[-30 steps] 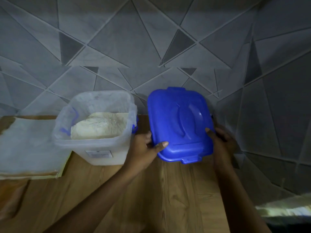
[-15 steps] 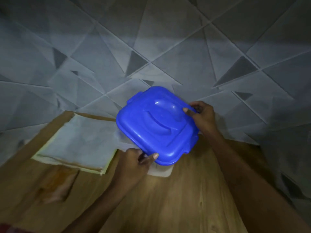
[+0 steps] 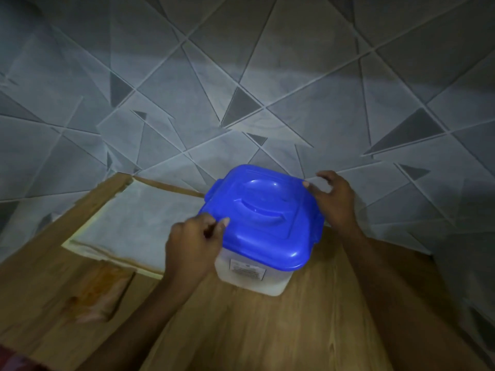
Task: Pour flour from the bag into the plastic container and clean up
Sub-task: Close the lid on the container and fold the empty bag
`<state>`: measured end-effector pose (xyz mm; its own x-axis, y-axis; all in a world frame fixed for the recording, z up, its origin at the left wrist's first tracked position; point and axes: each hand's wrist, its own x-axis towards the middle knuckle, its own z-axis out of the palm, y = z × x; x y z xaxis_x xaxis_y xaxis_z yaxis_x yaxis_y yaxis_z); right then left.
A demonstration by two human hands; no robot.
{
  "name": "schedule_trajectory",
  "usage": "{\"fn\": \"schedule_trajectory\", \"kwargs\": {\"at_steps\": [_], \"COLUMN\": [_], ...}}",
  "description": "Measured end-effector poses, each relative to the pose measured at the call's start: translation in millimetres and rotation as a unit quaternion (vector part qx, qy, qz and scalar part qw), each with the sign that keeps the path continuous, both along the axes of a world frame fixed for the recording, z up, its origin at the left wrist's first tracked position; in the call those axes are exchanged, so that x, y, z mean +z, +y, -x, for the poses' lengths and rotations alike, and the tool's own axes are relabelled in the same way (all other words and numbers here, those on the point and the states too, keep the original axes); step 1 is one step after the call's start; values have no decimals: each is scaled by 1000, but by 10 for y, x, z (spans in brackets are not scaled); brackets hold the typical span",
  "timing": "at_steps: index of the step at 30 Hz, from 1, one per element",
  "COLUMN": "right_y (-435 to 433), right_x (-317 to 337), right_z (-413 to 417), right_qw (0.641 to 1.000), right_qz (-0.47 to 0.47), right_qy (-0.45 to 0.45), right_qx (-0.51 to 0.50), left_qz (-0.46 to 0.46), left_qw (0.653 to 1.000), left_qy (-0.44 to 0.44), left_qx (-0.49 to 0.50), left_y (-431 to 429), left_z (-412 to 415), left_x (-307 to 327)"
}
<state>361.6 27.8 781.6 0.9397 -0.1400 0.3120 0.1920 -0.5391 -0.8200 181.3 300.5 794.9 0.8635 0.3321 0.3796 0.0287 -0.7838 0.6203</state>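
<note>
Gripped glossy blue plastic lid at its left edge with curled left hand; touched its far right corner with spread, relaxed right hand, likely to seat it squarely on translucent plastic container standing on wooden table.

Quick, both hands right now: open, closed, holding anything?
Left hand: closed, gripping the blue lid at its left edge.
Right hand: open, thumb touching the lid's far corner.
</note>
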Motion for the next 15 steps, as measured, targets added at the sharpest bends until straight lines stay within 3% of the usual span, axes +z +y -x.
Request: {"fn": "schedule_trajectory", "kwargs": {"at_steps": [3, 8, 11, 15], "right_y": [-43, 163, 271, 335], "right_x": [-135, -269, -194, -110], "right_z": [558, 1017, 881, 661], "right_qw": [989, 962, 956, 971], "right_qz": [-106, -256, -275, -200], "right_qy": [66, 93, 104, 131], "right_qx": [-85, -16, -9, -16], "left_qz": [-16, 173, 198, 183], "left_qw": [996, 978, 975, 976], "left_qy": [-88, 103, 90, 118], "left_qx": [21, -62, -55, -14], "left_y": [135, 119, 75, 163], "left_z": [-341, -740, -717, -753], "left_x": [56, 61, 22, -24]}}
